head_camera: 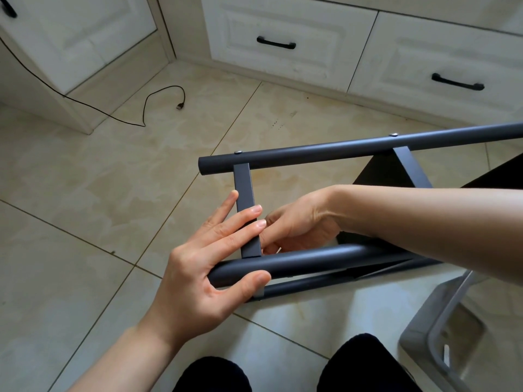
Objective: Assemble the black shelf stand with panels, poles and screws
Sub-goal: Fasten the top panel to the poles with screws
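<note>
Two hands (198, 267) (294, 224) hold unlabelled dark poles (325, 257).

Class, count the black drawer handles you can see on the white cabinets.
3: one handle on the middle drawer, one on the right drawer, one partly cut off at the top left. Others may lie out of frame.

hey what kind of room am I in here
Likely a room at home, maybe a bedroom or kitchen. There's a beige tiled floor, white built-in cabinet drawers with black handles, and a loose charging cable lying on the tiles.
</note>
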